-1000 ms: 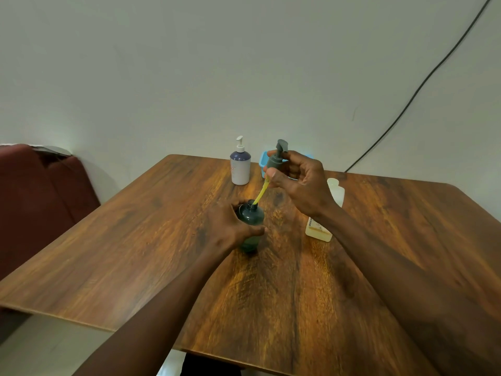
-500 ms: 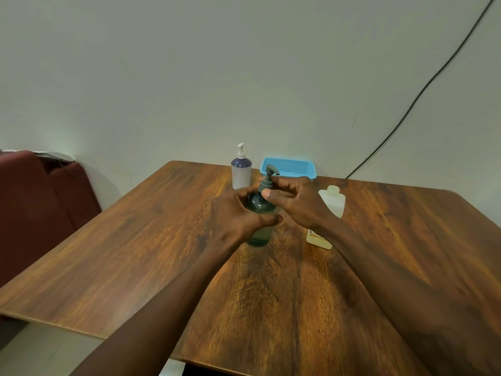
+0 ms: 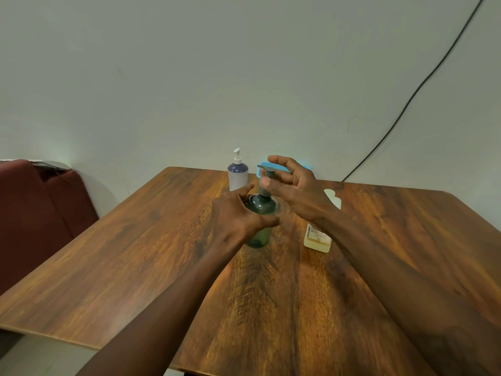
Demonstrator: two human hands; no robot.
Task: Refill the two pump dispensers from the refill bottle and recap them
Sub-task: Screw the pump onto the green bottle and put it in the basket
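Note:
A dark green pump dispenser (image 3: 261,208) stands upright on the wooden table (image 3: 135,253), with its grey pump head (image 3: 266,168) seated on the neck. My left hand (image 3: 235,215) grips the green bottle's body from the left. My right hand (image 3: 298,191) is at the pump, thumb against the stem and fingers loosely curled round the head. A second dispenser (image 3: 238,175), white with a dark blue top and white pump, stands capped behind. The pale refill bottle (image 3: 317,240) with yellowish liquid stands to the right, partly hidden by my right forearm.
A blue basket (image 3: 307,167) sits at the table's far edge, mostly hidden behind my right hand. A maroon seat (image 3: 35,213) stands to the left of the table. A black cable (image 3: 406,101) runs down the wall at the right.
My right hand lowered the pump with its yellow tube into the green bottle and pressed it onto the neck. The pump head now stands higher, and my fingers have loosened around it.

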